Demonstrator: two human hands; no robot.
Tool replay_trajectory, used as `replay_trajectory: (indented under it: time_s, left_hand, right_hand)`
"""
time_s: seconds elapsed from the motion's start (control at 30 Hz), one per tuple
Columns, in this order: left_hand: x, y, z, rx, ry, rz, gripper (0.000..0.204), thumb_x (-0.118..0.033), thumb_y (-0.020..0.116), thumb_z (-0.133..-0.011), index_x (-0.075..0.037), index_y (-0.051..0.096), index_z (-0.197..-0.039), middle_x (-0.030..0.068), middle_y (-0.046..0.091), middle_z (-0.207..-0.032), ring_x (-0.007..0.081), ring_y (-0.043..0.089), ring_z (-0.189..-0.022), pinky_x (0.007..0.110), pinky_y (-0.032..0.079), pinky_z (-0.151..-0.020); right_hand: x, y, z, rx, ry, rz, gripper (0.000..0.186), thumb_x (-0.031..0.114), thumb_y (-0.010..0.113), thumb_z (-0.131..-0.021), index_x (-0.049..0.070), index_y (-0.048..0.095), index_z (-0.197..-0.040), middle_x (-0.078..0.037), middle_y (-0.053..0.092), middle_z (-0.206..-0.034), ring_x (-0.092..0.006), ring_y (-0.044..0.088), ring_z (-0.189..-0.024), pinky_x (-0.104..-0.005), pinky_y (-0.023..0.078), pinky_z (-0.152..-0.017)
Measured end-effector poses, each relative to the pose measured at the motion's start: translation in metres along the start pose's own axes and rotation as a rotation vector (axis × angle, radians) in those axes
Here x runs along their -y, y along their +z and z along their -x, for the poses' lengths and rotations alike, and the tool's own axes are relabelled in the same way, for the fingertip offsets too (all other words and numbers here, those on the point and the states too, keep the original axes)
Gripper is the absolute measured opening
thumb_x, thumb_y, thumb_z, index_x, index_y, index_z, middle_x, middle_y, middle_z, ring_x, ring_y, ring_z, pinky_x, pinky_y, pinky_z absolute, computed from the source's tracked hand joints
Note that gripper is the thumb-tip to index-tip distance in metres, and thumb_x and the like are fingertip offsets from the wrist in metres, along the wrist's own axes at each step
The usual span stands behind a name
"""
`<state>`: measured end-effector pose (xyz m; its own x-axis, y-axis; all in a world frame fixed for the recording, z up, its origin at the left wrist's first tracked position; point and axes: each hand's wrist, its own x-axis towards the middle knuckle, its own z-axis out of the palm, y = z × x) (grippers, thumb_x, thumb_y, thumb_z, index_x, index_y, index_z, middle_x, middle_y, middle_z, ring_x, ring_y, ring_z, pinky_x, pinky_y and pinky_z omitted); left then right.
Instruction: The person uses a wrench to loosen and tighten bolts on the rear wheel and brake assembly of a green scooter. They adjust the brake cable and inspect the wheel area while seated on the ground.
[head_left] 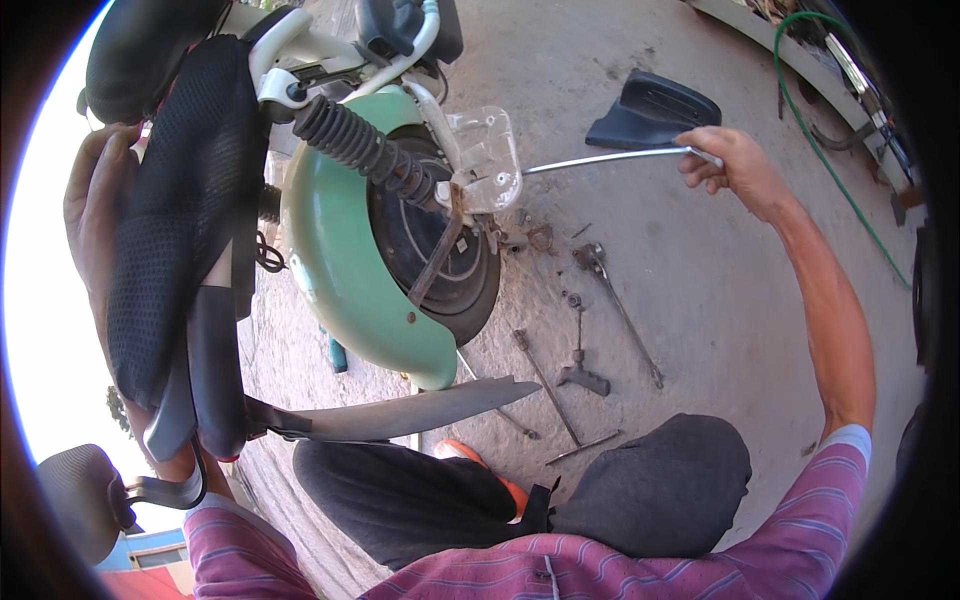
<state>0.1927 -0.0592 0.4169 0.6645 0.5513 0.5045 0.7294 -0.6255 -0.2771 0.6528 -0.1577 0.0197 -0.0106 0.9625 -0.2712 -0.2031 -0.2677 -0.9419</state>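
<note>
A scooter's rear end stands in front of me, with a pale green fender (pixel 325 220), a black wheel (pixel 480 305) and a black spring shock absorber (pixel 355 150). My left hand (pixel 98 190) wraps around the outer edge of the black mesh-covered seat (pixel 180 230); the seat hides part of that arm. Out to the right, my right hand (pixel 735 165) grips the bent end of a long L-shaped metal rod (pixel 610 159). The rod's other end reaches the pale bracket (pixel 490 150) beside the wheel, where its tip is hard to make out.
On the concrete lie a T-handled tool (pixel 580 365), a long wrench (pixel 625 315), a thinner rod tool (pixel 548 385) and a black plastic cover (pixel 655 108). A green hose (pixel 815 130) runs along the right. A grey mudguard-like strip (pixel 410 415) juts over my knees.
</note>
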Motion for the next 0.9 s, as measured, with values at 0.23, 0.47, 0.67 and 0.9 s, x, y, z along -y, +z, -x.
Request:
replay_trajectory:
  time_s: [0.23,0.47,0.67,0.9]
  left_hand:
    - [-0.009,-0.002,0.004,0.016,0.238,-0.258,0.032,-0.013,0.069,-0.101,-0.004,0.065,-0.132,0.0127,0.064,-0.132,0.0197,0.069,-0.116,0.026,0.060,-0.095]
    - [-0.009,-0.008,0.000,0.039,0.278,-0.305,0.033,-0.012,0.068,-0.101,-0.004,0.065,-0.133,0.0129,0.063,-0.135,0.0199,0.068,-0.117,0.025,0.060,-0.095]
    - [-0.027,-0.004,-0.008,0.071,-0.317,0.447,0.031,-0.022,0.067,-0.104,-0.005,0.065,-0.130,0.0135,0.070,-0.119,0.0182,0.072,-0.109,0.022,0.062,-0.085]
    - [-0.015,0.001,-0.022,-0.035,-0.069,0.347,0.023,-0.026,0.062,-0.105,-0.006,0.073,-0.110,0.0001,0.063,-0.086,0.0046,0.051,-0.065,0.021,0.041,-0.059]
  right_hand:
    - [-0.018,0.018,0.004,-0.121,-0.226,0.188,0.076,0.027,0.063,-0.099,0.000,0.030,-0.162,-0.015,0.071,-0.125,-0.0163,0.068,-0.106,-0.0282,0.051,-0.090]
    - [-0.022,0.004,-0.006,0.091,0.058,-0.013,0.061,0.015,0.066,-0.094,0.000,0.045,-0.150,-0.013,0.068,-0.127,-0.0147,0.069,-0.106,-0.0290,0.052,-0.088]
    - [-0.032,0.006,-0.028,-0.038,-0.491,0.653,0.031,-0.003,0.065,-0.092,0.005,0.061,-0.122,-0.010,0.069,-0.113,-0.0255,0.070,-0.105,-0.0372,0.055,-0.090]
    - [-0.044,0.016,-0.017,-0.399,-0.812,1.095,0.027,0.003,0.069,-0.093,0.008,0.068,-0.120,-0.014,0.067,-0.113,-0.0382,0.066,-0.100,-0.0450,0.055,-0.086]
